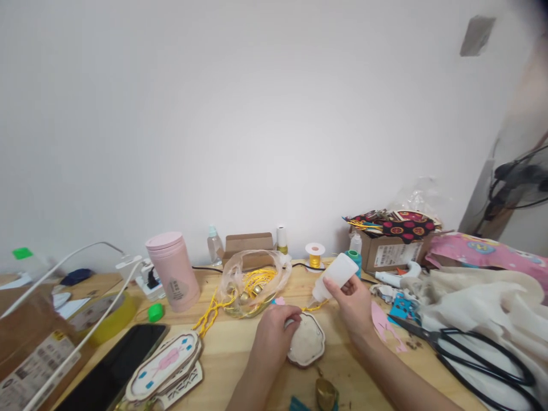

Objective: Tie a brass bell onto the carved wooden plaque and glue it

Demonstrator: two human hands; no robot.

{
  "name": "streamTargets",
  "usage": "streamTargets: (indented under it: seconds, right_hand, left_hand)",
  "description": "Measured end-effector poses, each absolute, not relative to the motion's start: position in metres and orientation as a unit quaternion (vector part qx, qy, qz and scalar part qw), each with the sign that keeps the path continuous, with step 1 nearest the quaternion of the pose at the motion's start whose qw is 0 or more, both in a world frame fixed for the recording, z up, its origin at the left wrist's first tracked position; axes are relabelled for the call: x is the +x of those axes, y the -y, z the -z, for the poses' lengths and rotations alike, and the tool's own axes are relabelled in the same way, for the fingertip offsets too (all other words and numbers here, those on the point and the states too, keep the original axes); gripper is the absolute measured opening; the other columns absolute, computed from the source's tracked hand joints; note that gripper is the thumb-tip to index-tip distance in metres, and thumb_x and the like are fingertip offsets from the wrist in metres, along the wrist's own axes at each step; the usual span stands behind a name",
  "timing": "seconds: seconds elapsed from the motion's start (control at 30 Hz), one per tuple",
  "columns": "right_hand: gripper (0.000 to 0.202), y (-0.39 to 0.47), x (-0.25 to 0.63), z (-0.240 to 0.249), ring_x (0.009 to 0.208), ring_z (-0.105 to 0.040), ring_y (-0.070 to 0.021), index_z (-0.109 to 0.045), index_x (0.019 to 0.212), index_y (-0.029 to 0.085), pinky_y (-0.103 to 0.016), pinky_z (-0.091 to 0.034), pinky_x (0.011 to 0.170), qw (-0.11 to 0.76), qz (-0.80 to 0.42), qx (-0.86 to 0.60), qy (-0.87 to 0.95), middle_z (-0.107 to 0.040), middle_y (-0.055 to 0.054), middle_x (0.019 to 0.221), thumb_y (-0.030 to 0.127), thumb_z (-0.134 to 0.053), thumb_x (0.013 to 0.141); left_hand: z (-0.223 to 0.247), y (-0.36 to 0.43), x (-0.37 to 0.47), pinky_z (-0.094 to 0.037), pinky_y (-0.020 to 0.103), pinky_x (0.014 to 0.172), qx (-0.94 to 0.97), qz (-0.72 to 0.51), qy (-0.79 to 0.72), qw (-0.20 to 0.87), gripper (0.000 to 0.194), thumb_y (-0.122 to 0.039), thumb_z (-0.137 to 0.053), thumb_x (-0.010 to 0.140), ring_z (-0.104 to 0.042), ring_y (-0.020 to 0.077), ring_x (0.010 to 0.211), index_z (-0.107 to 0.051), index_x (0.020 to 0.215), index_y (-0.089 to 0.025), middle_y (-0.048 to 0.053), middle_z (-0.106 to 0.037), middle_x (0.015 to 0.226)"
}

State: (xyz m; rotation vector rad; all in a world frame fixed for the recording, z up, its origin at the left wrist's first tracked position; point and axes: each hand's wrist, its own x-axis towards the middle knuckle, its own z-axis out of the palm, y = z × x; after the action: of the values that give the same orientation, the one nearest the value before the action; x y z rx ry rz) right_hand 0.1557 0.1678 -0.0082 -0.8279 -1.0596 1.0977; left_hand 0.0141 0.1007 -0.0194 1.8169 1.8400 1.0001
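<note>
My right hand (355, 305) is wrapped round a white squeeze bottle (336, 277), tilted with its nozzle pointing down and left. Just below the nozzle lies a pale wooden plaque (309, 341) with a scalloped rim and a yellow cord (315, 307) at its top. At the plaque's upper left edge, my left hand (274, 334) has its thumb and fingers closed in a pinch; what they hold, if anything, is hidden. Small pink and blue pieces (279, 301) show behind that hand. A brass bell (326, 394) rests in front of the plaque.
Black-handled scissors (479, 357) and white cloth (479, 302) lie at the right. Finished-looking plaques (165, 365), a phone (113, 368) and a pink cup (173, 271) are on the left. Behind stand a plastic bag of yellow cords (257, 279), a thread spool (315, 256) and a cardboard box (389, 251).
</note>
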Motion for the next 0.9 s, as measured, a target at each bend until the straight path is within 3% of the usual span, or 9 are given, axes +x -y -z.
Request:
streamTargets:
  seconds: [0.23,0.4,0.53,0.63,0.9]
  right_hand:
    - [0.041,-0.168,0.157,0.009,0.078,-0.061,-0.0211,-0.055,0.089,0.013,-0.032,-0.048,0.070,0.656,-0.493,-0.353,0.450,-0.066,-0.008,0.086,0.029,-0.069,0.054]
    - [0.040,-0.172,0.158,0.009,0.078,-0.061,-0.0225,-0.055,0.086,0.012,-0.033,-0.048,0.069,0.663,-0.499,-0.366,0.420,-0.066,-0.009,0.082,0.031,-0.069,0.053]
    - [0.034,-0.176,0.158,0.012,0.077,-0.061,-0.0221,-0.055,0.079,0.012,-0.032,-0.048,0.067,0.671,-0.501,-0.364,0.407,-0.066,-0.009,0.082,0.031,-0.068,0.054]
    - [0.032,-0.177,0.158,0.013,0.077,-0.061,-0.0219,-0.055,0.077,0.013,-0.031,-0.048,0.067,0.672,-0.503,-0.355,0.412,-0.066,-0.008,0.082,0.031,-0.068,0.054]
    - [0.033,-0.175,0.158,0.013,0.075,-0.060,-0.0208,-0.056,0.080,0.013,-0.032,-0.048,0.067,0.675,-0.505,-0.349,0.410,-0.066,-0.008,0.082,0.030,-0.068,0.054]
  left_hand:
    - [0.012,-0.096,0.010,-0.038,0.028,0.080,0.654,-0.338,-0.657,0.165,0.022,-0.021,-0.045,0.072,-0.055,0.0176,0.087,-0.065,0.082,-0.020,0.003,-0.066,0.086]
    - [0.003,-0.091,0.011,-0.036,0.034,0.083,0.713,-0.218,-0.657,0.114,0.030,-0.027,-0.038,0.077,-0.051,0.0212,0.093,-0.065,0.089,-0.023,0.008,-0.060,0.097]
    - [0.001,-0.086,0.014,-0.021,0.047,0.092,0.690,-0.084,-0.712,0.100,0.037,-0.031,-0.045,0.072,-0.030,0.0301,0.117,-0.054,0.108,-0.033,0.010,-0.036,0.130]
    - [0.000,-0.083,0.016,-0.011,0.051,0.094,0.668,-0.038,-0.734,0.116,0.047,-0.032,-0.048,0.068,-0.013,0.0315,0.124,-0.044,0.115,-0.039,0.008,-0.021,0.138]
    - [-0.003,-0.079,0.021,-0.008,0.049,0.095,0.667,-0.022,-0.729,0.155,0.051,-0.042,-0.046,0.067,-0.004,0.0305,0.125,-0.039,0.118,-0.039,0.007,-0.009,0.141]
